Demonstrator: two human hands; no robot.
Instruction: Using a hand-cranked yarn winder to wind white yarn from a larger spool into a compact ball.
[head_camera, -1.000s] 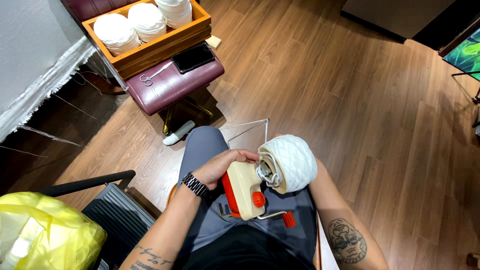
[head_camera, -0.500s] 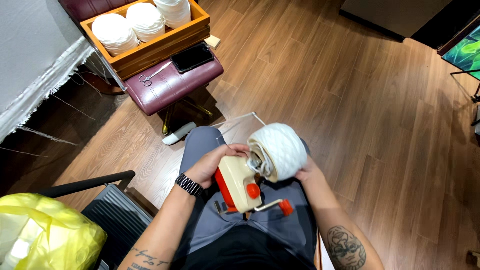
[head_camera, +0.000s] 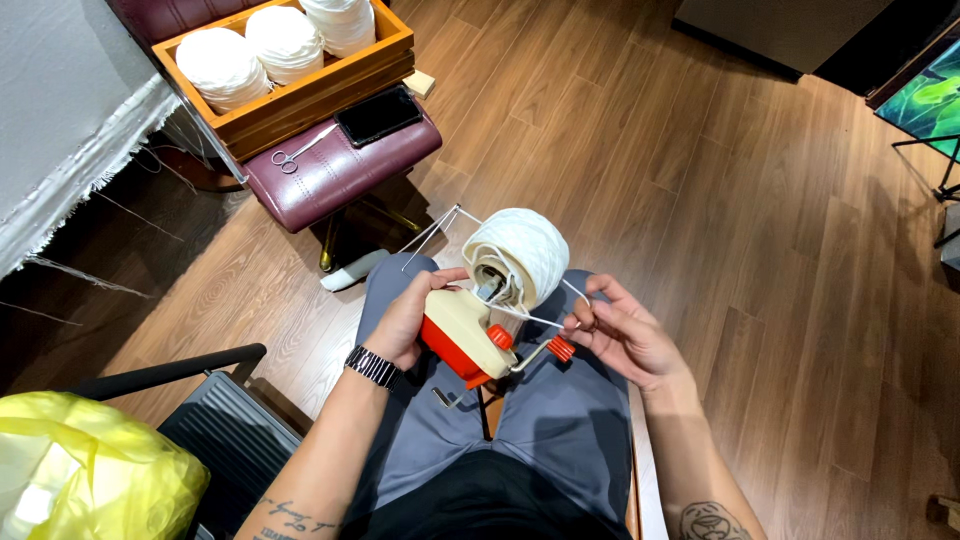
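Bright, even indoor light; sharp picture, wide-angle bending at edges.

at centre the yarn winder (head_camera: 462, 332) is cream with red-orange trim, and the ball of yarn (head_camera: 520, 255) on it is white. at 10 o'clock a maroon stool (head_camera: 340, 175) carries an orange-brown wooden box (head_camera: 300, 95); at 8 o'clock lies a yellow bag (head_camera: 85, 475), over brown wood-grain floor (head_camera: 750, 250).

Layout taken relative to the yarn winder (head_camera: 462, 335), which sits over the seated person's lap.

Yarn ball (head_camera: 520, 255) sits on the winder's far end. Left hand (head_camera: 408, 318) touches the winder's left side; right hand (head_camera: 622, 335) lies just right of it, by the crank handle (head_camera: 560, 348). Stool (head_camera: 335, 172) stands beyond the winder, to the left; on it lie scissors (head_camera: 300, 150), a phone (head_camera: 378, 113) and a wooden tray (head_camera: 300, 95) holding more yarn balls (head_camera: 218, 62). Plastic bag (head_camera: 85, 480) lies well left, nearer than the winder.
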